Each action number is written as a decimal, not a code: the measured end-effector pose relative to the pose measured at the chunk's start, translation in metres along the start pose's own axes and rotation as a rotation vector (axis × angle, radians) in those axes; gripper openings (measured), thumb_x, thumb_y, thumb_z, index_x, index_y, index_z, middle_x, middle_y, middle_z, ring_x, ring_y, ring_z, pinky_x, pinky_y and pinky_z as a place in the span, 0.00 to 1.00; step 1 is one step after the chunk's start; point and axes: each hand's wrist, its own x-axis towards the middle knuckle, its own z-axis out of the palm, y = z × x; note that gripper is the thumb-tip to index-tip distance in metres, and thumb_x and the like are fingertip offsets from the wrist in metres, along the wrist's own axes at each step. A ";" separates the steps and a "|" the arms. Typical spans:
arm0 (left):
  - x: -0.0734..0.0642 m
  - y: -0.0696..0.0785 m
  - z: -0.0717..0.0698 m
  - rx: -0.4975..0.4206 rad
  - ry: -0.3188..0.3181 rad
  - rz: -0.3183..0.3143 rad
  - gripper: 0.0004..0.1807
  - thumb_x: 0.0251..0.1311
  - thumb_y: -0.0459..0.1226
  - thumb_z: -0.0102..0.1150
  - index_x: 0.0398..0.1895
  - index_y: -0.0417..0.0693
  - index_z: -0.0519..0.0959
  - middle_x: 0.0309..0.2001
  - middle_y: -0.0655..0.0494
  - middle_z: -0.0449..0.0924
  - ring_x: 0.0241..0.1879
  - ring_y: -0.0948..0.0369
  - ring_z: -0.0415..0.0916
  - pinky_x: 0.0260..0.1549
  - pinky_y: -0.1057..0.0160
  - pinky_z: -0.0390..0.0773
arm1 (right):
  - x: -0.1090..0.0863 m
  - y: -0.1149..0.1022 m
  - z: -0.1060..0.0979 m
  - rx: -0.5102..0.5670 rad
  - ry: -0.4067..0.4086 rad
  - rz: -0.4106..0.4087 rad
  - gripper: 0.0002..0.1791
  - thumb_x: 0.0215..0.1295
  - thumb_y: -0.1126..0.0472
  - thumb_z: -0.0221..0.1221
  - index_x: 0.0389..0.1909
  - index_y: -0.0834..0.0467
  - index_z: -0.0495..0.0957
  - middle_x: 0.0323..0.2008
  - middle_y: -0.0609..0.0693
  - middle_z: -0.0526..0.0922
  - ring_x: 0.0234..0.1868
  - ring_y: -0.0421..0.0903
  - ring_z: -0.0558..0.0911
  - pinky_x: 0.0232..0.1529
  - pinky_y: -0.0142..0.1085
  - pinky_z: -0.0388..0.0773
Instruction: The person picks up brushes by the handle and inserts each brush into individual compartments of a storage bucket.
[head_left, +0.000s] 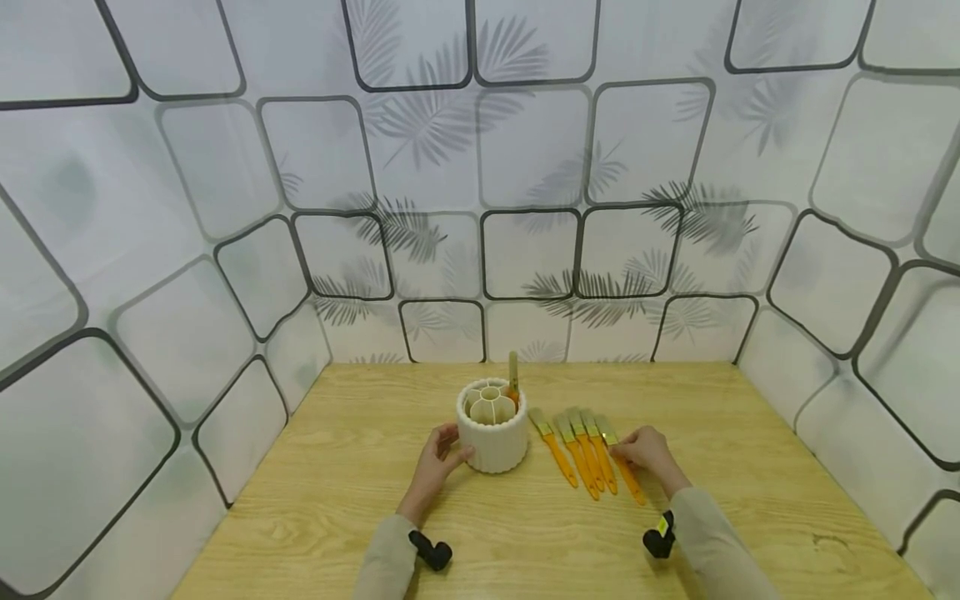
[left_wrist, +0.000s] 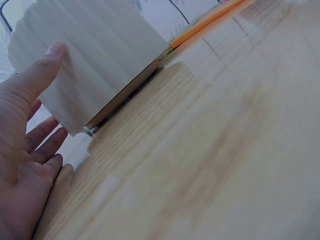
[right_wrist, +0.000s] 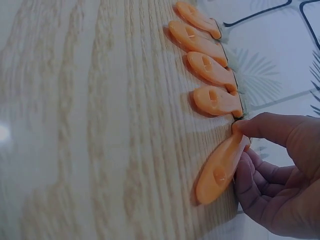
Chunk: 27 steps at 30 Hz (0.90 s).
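Plainly, right-hand fingers point(right_wrist: 275, 129) pinch the rightmost orange-handled brush point(right_wrist: 217, 167).

The lower end of one brush point(head_left: 513, 371) is hidden inside the holder point(head_left: 492, 448), while the right hand point(head_left: 647, 450) covers part of another brush point(head_left: 632, 486). Both sleeves point(head_left: 386, 560) run off the head view's bottom edge; the left wrist view crops the holder's top.

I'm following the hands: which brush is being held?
The rightmost brush in the head view: the right hand pinches it, while no hand touches the other five brushes.
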 end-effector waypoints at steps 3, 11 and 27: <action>0.000 0.000 0.000 -0.004 0.000 0.001 0.31 0.55 0.37 0.64 0.60 0.38 0.62 0.60 0.40 0.65 0.64 0.44 0.58 0.66 0.47 0.54 | 0.000 0.001 0.000 -0.016 -0.004 -0.012 0.12 0.51 0.61 0.66 0.26 0.69 0.83 0.20 0.52 0.82 0.17 0.41 0.77 0.21 0.35 0.78; 0.000 0.000 0.000 -0.015 0.000 0.001 0.31 0.56 0.37 0.64 0.60 0.38 0.62 0.60 0.40 0.65 0.64 0.44 0.58 0.66 0.47 0.54 | 0.003 0.003 -0.002 -0.027 0.008 -0.036 0.15 0.50 0.62 0.67 0.32 0.71 0.81 0.26 0.57 0.82 0.22 0.43 0.77 0.23 0.36 0.79; 0.001 -0.001 0.000 -0.014 -0.005 0.001 0.31 0.55 0.36 0.64 0.60 0.38 0.62 0.60 0.40 0.64 0.65 0.44 0.58 0.67 0.48 0.54 | -0.003 0.002 -0.005 0.022 -0.026 -0.050 0.19 0.54 0.62 0.65 0.39 0.74 0.78 0.34 0.64 0.81 0.30 0.49 0.80 0.31 0.40 0.81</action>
